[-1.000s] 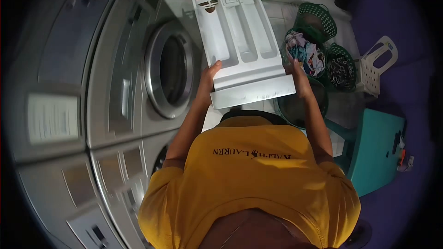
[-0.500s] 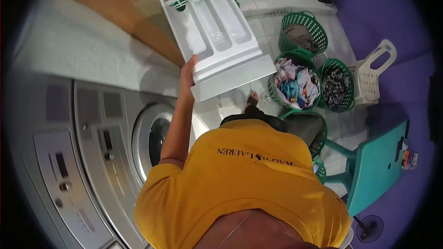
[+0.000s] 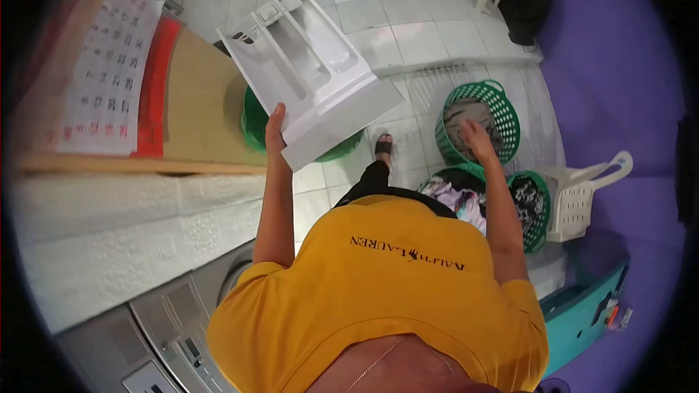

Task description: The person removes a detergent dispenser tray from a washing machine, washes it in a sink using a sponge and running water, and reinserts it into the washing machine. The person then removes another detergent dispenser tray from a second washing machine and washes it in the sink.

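Note:
My left hand [image 3: 275, 129] grips the near left side of a white detergent drawer [image 3: 328, 105]. The drawer is held tilted in front of me, with its long compartments facing up and its flat front panel towards me. My right hand [image 3: 477, 140] is out on the right with its fingers apart and holds nothing. It appears over a green laundry basket [image 3: 507, 118] with grey-brown cloth [image 3: 460, 111] inside; whether it touches the cloth I cannot tell.
More green baskets [image 3: 539, 236] of clothes stand by my right forearm. Behind the drawer is another green basket [image 3: 253, 120]. Front-loading machines [image 3: 175, 320] line the lower left, below a ledge with a calendar [image 3: 109, 73]. A white plastic chair [image 3: 571, 204] and teal table [image 3: 582, 320] are at right.
I have moved forward past the machines, carrying the drawer in my left hand. My right hand has come into view near the basket of grey-brown cloth.

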`<state>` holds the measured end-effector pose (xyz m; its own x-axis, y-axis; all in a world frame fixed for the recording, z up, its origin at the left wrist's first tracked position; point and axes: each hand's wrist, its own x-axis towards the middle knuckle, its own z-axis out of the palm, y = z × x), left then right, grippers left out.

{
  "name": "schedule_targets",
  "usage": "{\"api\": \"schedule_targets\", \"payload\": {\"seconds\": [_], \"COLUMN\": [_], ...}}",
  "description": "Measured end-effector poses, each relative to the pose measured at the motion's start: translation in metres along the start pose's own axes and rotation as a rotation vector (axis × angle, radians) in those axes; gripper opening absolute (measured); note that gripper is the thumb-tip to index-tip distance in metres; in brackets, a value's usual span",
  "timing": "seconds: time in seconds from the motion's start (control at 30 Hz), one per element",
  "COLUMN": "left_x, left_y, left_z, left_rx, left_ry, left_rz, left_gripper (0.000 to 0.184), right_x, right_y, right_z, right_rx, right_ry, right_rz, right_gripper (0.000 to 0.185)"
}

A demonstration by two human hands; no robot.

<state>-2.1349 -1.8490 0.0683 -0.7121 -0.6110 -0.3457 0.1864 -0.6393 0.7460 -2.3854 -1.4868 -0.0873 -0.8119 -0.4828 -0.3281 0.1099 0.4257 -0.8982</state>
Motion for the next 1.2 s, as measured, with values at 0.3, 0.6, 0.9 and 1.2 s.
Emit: {"api": "schedule_targets", "payload": {"seconds": [0.3, 0.6, 0.9, 1.2], "left_x": [0.201, 0.410, 0.550, 0.626], "left_y": [0.016, 0.027, 0.097, 0.197], "left_z": [0.058, 0.093, 0.215, 0.217], "left_rx": [-0.006, 0.002, -0.120, -0.269], "left_ry": [0.165, 0.215, 0.411, 0.570], "left_rz": [0.042, 0.029, 0.128, 0.228], "left_gripper": [0.052, 0.058, 0.061, 0.052], "right_x": [0.174, 0.238, 0.617, 0.905], "right_y": [-0.030, 0.068, -0.036, -0.418], "right_z": [-0.009, -0.128, -0.204, 0.058], "right_rx": [-0.677, -0.288, -0.763, -0.344], "right_ry": [-0.269, -0.039, -0.346, -0.373], "right_rz": [0.252, 0.951, 0.417, -0.201], "right_gripper": [0.048, 0.043, 0.038, 0.048]}}
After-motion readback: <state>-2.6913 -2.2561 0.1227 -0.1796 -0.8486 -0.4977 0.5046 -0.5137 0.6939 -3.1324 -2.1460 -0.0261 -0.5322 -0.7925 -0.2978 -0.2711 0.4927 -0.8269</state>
